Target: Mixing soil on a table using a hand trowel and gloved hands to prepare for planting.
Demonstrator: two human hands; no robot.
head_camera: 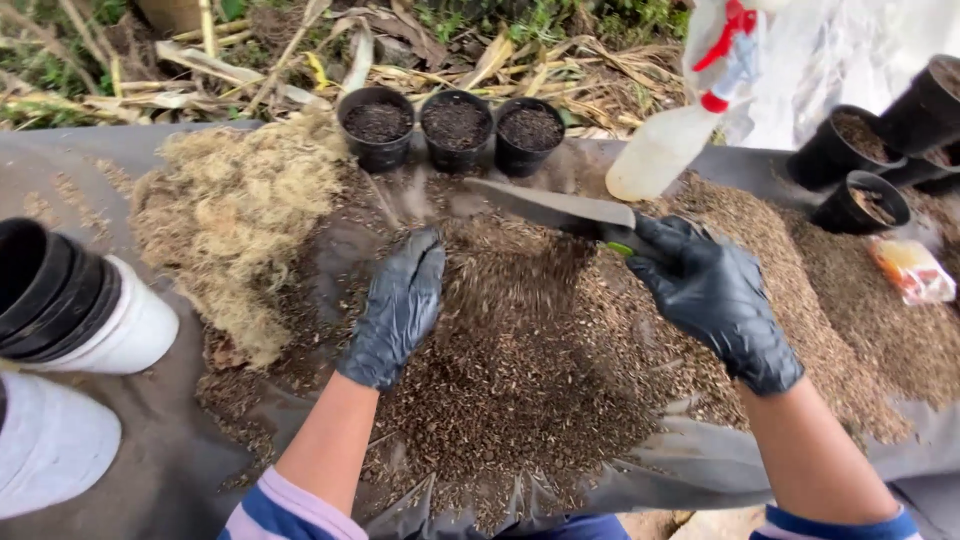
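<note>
Both of my hands wear black gloves. My right hand (pixel 712 295) grips a garden trowel (pixel 550 208) by its green handle, the metal blade reaching left over a wide heap of brown potting mix (pixel 520 370) on a grey sheet (pixel 150 440). Loose mix blurs beneath the blade. My left hand (pixel 398 305) rests flat on the heap, fingers together, holding nothing. Three small black pots (pixel 455 128) filled with dark mix stand in a row just beyond the heap.
A pale fibrous pile (pixel 235 215) lies at the left. Stacked black and white pots (pixel 75 310) lie on their sides at the far left. A white spray bottle (pixel 690 110) stands at the back right, near more black pots (pixel 860 165) and a small packet (pixel 912 270). Dry leaves lie beyond.
</note>
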